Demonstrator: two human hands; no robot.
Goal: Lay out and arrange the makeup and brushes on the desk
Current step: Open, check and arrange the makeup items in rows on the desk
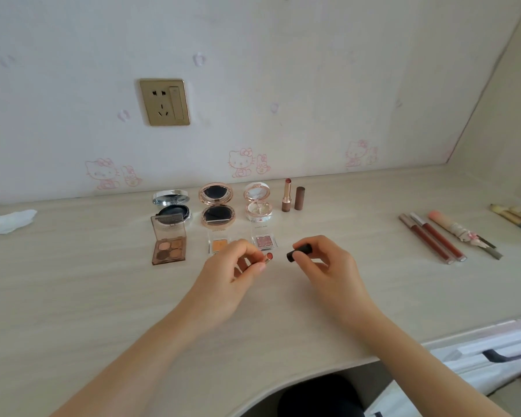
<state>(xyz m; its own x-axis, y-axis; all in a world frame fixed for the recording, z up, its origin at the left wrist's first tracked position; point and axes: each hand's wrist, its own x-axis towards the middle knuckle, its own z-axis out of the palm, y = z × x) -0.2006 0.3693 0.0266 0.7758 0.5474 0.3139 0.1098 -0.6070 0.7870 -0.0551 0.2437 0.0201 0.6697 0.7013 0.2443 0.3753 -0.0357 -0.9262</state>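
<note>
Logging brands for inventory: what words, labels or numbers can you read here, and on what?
Nothing can be read.
Orange shadow lid: one printed line, too blurred.
Glitter shadow lid: one printed line, too blurred.
Palette lid: faint print, too small.
Elsewhere: no text visible.

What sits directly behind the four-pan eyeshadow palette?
An open silver compact, its mirrored lid standing up. The palette's upright tinted lid overlaps the compact's front edge, so that part is hidden.
</note>
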